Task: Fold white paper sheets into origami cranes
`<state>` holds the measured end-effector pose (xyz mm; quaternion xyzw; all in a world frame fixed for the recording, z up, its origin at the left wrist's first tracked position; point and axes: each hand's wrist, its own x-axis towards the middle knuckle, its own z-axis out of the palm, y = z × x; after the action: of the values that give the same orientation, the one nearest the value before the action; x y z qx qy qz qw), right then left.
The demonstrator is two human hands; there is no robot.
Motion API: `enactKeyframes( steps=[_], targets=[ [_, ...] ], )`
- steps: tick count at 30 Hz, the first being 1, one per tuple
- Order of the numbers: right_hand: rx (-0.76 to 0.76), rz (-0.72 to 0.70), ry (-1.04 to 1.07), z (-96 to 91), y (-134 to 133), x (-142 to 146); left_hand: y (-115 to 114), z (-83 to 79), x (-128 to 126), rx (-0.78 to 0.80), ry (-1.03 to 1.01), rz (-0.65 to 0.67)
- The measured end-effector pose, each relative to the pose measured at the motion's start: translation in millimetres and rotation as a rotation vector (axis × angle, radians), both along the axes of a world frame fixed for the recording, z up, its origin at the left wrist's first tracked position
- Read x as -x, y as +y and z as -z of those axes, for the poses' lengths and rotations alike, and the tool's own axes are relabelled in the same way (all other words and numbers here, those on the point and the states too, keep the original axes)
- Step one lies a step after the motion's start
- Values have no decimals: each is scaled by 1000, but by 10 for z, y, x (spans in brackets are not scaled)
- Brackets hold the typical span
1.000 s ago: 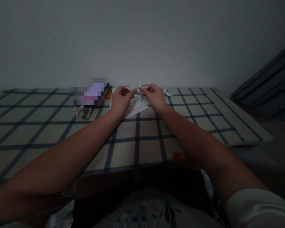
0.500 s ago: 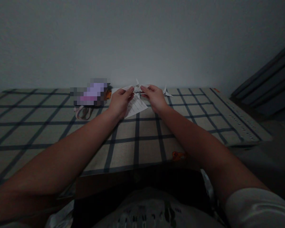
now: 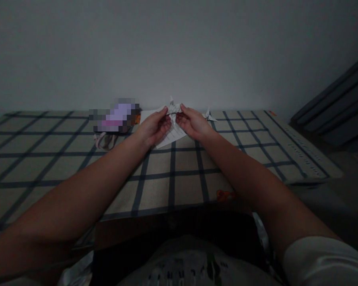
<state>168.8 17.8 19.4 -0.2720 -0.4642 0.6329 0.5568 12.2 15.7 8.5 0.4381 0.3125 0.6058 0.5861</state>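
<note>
Both of my hands reach out over a checked cloth and meet near the far wall. My left hand and my right hand each pinch one side of a small folded white paper figure, held a little above the cloth. Under the hands lies a printed white sheet of paper. A second small folded paper figure stands on the cloth just right of my right hand. The room is dim.
A blurred purple object lies left of my hands by the wall, with a thin looped strap in front of it. An orange spot marks the cloth near its front edge. A dark slanted panel stands at right.
My hands have drawn closer together and lifted the paper figure slightly, with the fingertips now nearly touching around it.
</note>
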Motion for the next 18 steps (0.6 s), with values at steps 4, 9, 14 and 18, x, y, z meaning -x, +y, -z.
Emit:
enactKeyframes(
  steps=[4,9,14,18],
  targets=[
    [36,22,37,13,3,-30,3,23,-5,-9,12,3],
    [48,39,19,-9,7,-25,5,14,6,14,12,29],
    [43,29,-20,-37,20,7,-10,-22,14,6,31,56],
    [22,34,-47,-48,29,12,-46,-56,4,-30,63,43]
  ],
)
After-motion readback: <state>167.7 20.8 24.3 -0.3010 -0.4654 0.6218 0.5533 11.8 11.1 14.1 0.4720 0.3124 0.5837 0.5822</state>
